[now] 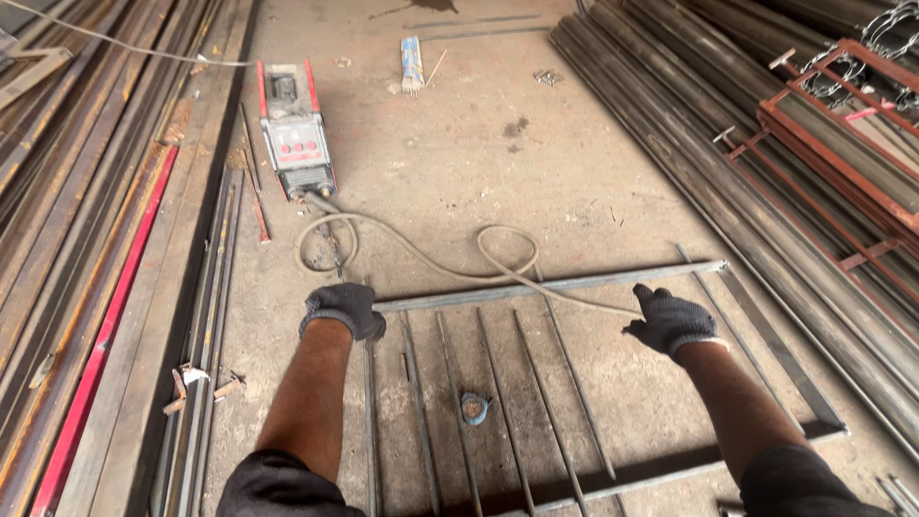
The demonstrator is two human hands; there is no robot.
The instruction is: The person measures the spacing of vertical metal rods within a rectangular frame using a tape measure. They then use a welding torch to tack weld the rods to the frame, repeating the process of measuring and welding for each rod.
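1. Left hand (343, 309), in a dark glove, is closed over the left end of the frame's top bar (550, 285), at the frame's upper-left corner.
2. Right hand (670, 321), also gloved, rests on the same bar nearer its right end; whether its fingers actually grasp the bar cannot be told.
3. The metal frame (780, 356) lies flat on the concrete floor (479, 163), with thin rods (503, 402) laid across it side by side.
4. A welding machine (295, 129) stands beyond the upper-left corner; its cable (421, 254) loops across the top bar.
5. A small tape roll (473, 409) lies between the rods.
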